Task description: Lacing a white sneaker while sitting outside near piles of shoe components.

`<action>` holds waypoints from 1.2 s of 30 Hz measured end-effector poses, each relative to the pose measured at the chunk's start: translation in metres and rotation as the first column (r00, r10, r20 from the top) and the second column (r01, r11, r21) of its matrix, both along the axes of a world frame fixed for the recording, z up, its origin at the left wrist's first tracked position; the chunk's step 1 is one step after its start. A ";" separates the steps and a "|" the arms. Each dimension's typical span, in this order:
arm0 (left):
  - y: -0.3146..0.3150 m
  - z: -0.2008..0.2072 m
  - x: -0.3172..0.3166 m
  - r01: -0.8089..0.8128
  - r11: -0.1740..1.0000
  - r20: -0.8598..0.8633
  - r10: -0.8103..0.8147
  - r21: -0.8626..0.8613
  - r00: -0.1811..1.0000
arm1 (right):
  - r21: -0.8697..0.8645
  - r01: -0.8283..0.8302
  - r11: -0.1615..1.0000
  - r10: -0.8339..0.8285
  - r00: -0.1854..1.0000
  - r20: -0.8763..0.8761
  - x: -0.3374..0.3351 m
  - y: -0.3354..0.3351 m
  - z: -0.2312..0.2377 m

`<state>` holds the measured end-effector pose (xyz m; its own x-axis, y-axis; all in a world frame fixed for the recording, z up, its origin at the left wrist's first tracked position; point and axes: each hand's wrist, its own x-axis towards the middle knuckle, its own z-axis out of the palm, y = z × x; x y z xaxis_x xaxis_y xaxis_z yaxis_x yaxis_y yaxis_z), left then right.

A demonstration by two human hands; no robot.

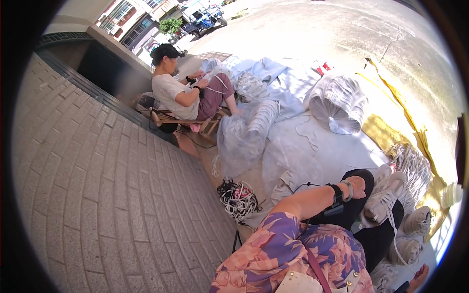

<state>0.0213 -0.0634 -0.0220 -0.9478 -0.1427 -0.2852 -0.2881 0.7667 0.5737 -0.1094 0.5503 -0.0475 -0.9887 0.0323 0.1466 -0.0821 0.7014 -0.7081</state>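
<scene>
No writing can be read here.
On the white shoe [386,194], no letter or number can be made out; the red-and-white item [322,68] and the blue vehicle [202,18] farther away appear too small, and too bright around, for reading any words.

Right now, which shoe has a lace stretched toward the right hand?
The shoe between the knees; unlike the other shoes, its long lace runs toward the right hand.

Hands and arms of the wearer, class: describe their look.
The left hand is gloveless, its wrist wearing a black strap and silvery bangle; purple, pink-flowered clothing meets the bare forearm. The right hand is gloveless, something black near its wrist.
</scene>
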 end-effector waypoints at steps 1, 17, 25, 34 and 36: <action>0.004 0.001 -0.004 0.023 0.999 -0.012 -0.022 0.025 1.000 | -0.325 0.213 0.922 -0.162 0.971 0.177 -0.014 0.034 -0.017; 0.005 -0.005 0.000 -0.004 0.999 -0.194 0.012 0.042 0.981 | -0.635 0.055 0.771 0.182 0.936 0.302 0.014 -0.177 -0.003; 0.071 0.012 0.007 0.239 0.971 -0.625 -0.195 -0.013 0.756 | -0.581 -0.089 0.809 0.331 0.886 0.326 0.062 -0.233 0.002; 0.045 0.013 0.010 0.189 0.923 -0.571 -0.359 -0.336 0.738 | -0.297 -0.457 0.839 0.491 0.870 0.047 0.080 -0.344 0.054; 0.051 0.010 0.005 0.245 0.899 -0.546 -0.419 -0.364 0.726 | -0.127 -0.533 0.836 0.520 0.845 -0.124 0.081 -0.349 0.050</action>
<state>0.0265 -0.0122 -0.0121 -0.9060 0.2315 0.3543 0.3477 0.8844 0.3112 -0.0282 0.2012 0.0028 -0.8473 -0.4615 0.2628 -0.4699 0.4210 -0.7759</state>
